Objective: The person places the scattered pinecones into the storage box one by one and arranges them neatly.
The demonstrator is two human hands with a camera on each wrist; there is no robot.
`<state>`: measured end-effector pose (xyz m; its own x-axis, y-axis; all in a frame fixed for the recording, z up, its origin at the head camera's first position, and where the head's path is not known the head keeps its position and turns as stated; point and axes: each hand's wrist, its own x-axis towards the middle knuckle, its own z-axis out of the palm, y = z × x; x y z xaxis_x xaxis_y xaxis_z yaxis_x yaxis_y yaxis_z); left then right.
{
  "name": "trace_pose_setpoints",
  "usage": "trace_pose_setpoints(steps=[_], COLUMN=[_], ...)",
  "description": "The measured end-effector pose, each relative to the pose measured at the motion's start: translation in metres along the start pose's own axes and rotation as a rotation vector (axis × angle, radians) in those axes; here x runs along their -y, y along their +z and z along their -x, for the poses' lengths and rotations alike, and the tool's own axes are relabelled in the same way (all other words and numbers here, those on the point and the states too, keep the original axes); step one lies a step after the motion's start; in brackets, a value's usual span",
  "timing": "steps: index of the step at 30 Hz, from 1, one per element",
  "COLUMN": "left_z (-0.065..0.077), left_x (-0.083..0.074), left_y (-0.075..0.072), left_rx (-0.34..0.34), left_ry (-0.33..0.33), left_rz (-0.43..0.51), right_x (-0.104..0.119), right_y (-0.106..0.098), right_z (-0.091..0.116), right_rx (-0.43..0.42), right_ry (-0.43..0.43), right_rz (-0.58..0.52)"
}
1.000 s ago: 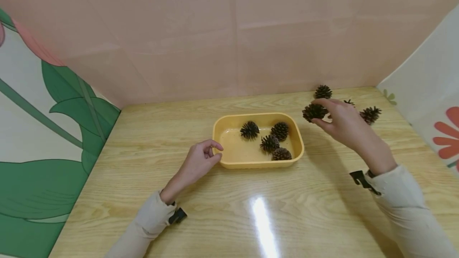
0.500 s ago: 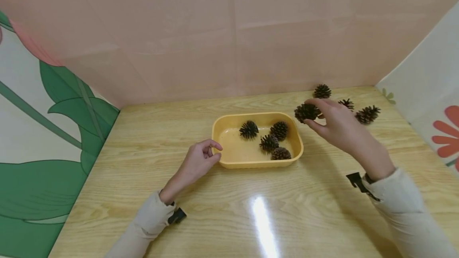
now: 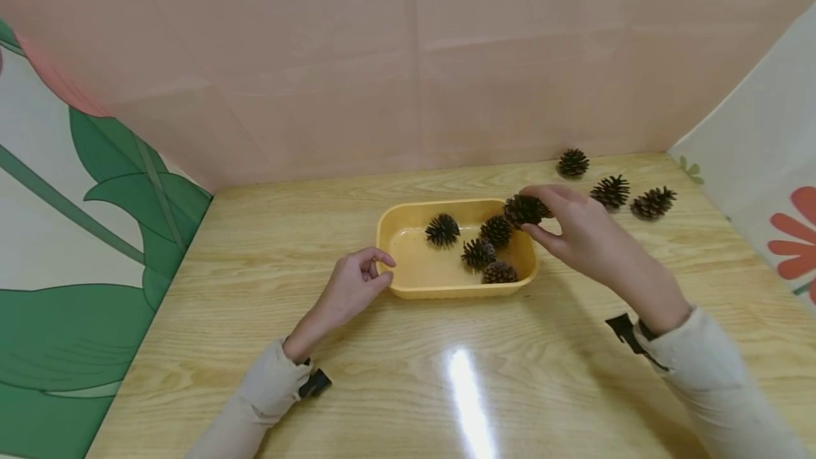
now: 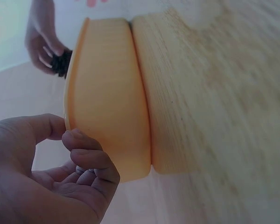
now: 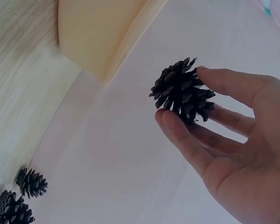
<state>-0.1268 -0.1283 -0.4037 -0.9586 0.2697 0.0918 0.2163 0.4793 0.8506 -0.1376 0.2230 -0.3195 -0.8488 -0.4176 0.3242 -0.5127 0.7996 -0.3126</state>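
We see the right hand's fingers (image 3: pixel 542 194) and thumb pinching a cone (image 3: pixel 524 210) by its sides, the tips curved round it. The right hand (image 3: pixel 580 239) holds it in the air at the tub's back right corner; in the right wrist view it is apart from the rim. The left hand (image 3: pixel 355 283) pinches the rim of the tub (image 3: pixel 460 292) at its left end between thumb and forefinger, its other fingers curled in loosely.

Inside the tub we count four cones. The first (image 3: pixel 443 230) sits alone near the back wall; the second (image 3: pixel 496 231), third (image 3: pixel 479 254) and fourth (image 3: pixel 500 273) bunch toward the right end, though we cannot tell whether all three touch.

Beyond the right hand, three cones lie on the table (image 3: pixel 395 374): one at the back (image 3: pixel 573 163), one in the middle (image 3: pixel 610 192), one farthest right (image 3: pixel 653 203).

Farther out we have pale sleeves (image 3: pixel 717 374) with dark straps (image 3: pixel 314 383) at the wrists, and a pinkish backdrop (image 3: pixel 306 69) behind the table.
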Motion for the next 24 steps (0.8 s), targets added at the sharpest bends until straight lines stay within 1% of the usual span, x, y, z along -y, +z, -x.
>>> trace_pose_setpoints(steps=[8, 18, 24], left_z=[0.000, 0.001, 0.001], left_x=[-0.002, -0.002, -0.003], left_y=[-0.001, 0.000, -0.001], left_rx=[0.004, 0.015, 0.015], left_ry=[-0.003, -0.004, -0.004], left_rz=[0.002, 0.006, -0.001], right_x=[0.011, 0.025, 0.031], right_y=[0.007, 0.020, 0.031], right_z=[0.000, 0.002, 0.002], right_rx=[0.003, -0.024, -0.039], right_ry=[-0.052, -0.172, -0.215], right_rz=[-0.016, -0.009, 0.003])
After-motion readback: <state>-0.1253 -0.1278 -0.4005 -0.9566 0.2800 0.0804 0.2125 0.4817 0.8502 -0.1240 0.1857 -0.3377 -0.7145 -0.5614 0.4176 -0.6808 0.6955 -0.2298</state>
